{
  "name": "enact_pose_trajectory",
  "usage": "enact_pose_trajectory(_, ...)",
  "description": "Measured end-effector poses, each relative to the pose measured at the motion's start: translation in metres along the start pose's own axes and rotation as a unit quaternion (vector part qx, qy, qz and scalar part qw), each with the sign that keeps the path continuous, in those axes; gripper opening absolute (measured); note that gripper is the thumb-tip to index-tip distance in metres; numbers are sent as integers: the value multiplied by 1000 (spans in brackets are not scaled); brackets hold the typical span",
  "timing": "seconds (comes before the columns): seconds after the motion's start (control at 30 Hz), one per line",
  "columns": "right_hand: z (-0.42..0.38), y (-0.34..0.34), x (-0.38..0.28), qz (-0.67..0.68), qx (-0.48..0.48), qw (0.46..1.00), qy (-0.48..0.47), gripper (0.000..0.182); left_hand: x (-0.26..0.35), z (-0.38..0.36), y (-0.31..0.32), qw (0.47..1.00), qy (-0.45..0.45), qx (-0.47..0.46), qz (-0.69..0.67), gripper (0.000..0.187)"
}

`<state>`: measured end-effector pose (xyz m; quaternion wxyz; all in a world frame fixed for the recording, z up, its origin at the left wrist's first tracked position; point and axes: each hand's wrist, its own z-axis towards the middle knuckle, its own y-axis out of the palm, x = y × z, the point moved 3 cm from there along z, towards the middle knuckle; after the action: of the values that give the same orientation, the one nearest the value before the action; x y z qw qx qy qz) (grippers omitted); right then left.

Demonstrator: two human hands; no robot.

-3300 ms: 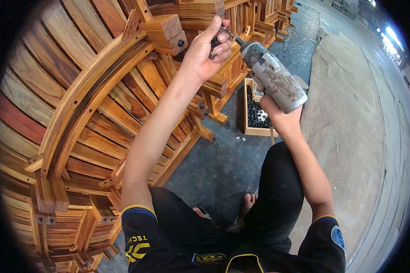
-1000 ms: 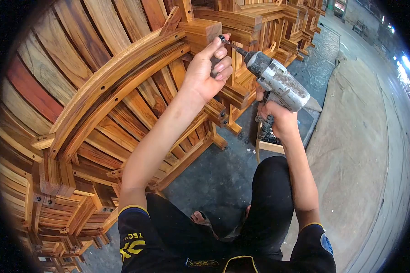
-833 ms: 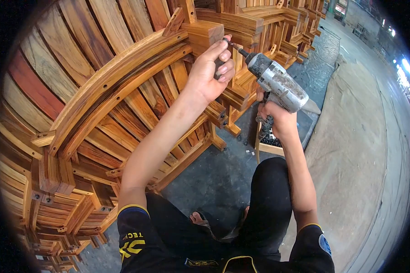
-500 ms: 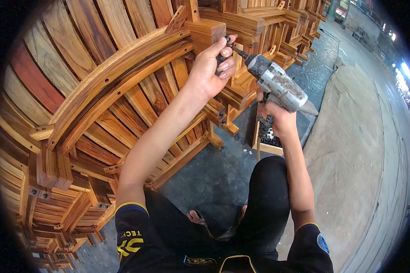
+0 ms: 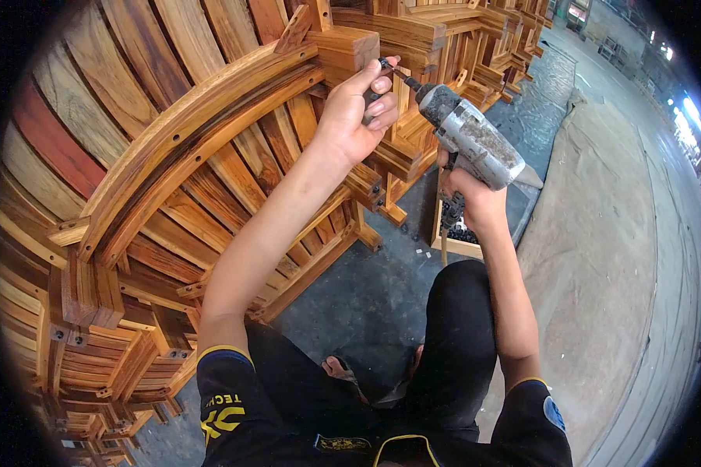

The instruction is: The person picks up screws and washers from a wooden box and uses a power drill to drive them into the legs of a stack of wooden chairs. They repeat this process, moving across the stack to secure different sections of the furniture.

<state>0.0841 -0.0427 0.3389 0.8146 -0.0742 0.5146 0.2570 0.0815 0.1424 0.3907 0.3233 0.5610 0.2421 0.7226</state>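
Observation:
My left hand is closed, its thumb and forefinger pinching a small black bolt at the end face of a thick wooden block. More black pieces are tucked under its curled fingers. In my right hand is a worn silver air impact driver, gripped by its handle. Its long bit points up and left, with the tip close by the bolt and my left fingertips. The block joins a curved, slatted wooden furniture frame.
A wooden box of small black parts stands on the dark floor beyond my knee. More wooden frames run in a row to the back, others lie lower left. A beige cloth sheet covers the floor on the right.
The view has shifted slightly, so the furniture sits a little further up and left. The driver has moved slightly left relative to my body, and the bolt at my left fingertips shows more clearly.

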Motion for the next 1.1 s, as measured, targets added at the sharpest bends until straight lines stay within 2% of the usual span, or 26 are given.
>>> enact_pose_trajectory(0.4, -3, 1, -5, -74, 35, 996, -25, 27, -2, -5, 4, 992, 51, 58, 102, 29)
enact_pose_trajectory(0.47, -1, 0, -5, -97, 34, 994, -37, 18, -1, -6, 4, 985, 75, 73, 140, 28)
enact_pose_trajectory(0.7, 4, -2, 4, -41, 34, 998, -25, 24, -3, -6, 7, 978, 113, 46, 167, 26)
enact_pose_trajectory(0.87, 5, -1, 3, -34, 44, 998, -20, 27, -1, -6, 8, 934, 152, 86, 311, 27)
enact_pose_trajectory(1.1, 6, 3, 0, -42, 42, 998, -36, 23, 1, -7, 10, 940, 141, 91, 296, 26)
